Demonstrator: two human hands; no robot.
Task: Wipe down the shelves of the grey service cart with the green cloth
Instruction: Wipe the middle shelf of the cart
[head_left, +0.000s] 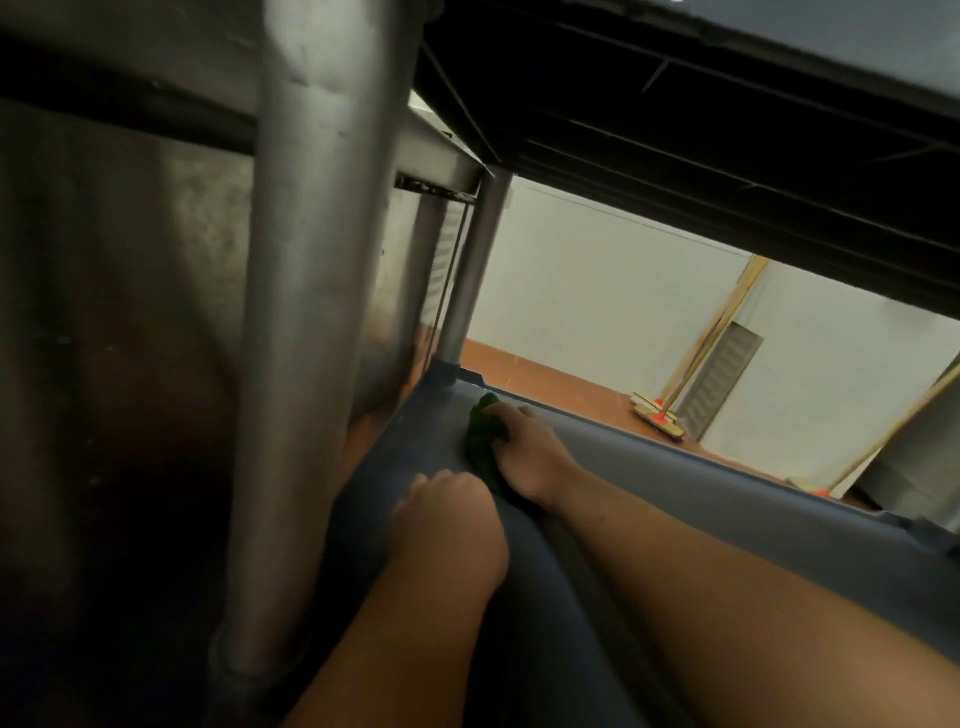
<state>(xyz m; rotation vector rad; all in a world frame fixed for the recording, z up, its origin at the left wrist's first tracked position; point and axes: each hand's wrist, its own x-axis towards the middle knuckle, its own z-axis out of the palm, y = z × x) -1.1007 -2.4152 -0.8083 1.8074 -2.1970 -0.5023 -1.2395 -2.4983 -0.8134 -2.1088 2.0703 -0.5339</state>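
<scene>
Right grip (522, 452) was closed on green cloth (480, 441), cloth pressed into far corner of lower shelf (649, 483) against raised lip, likely to clear trapped dirt. Left grip (447, 512) was curled empty on shelf edge, probably for bracing.

Most of the green cloth (480, 436) lies hidden beneath the right hand (524, 452), only a crumpled edge showing on the side toward the far corner post (470, 270). The fingertips of the left hand (449, 512), just nearer than the cloth, curl out of sight over the shelf rim (374, 457). The upper shelf (701, 130) above the cloth is cut by the top and right edges. The near post (311, 312), left of the cloth, is blurred. Beyond the cloth, the brush heads (655, 415) are too small to make out.
</scene>
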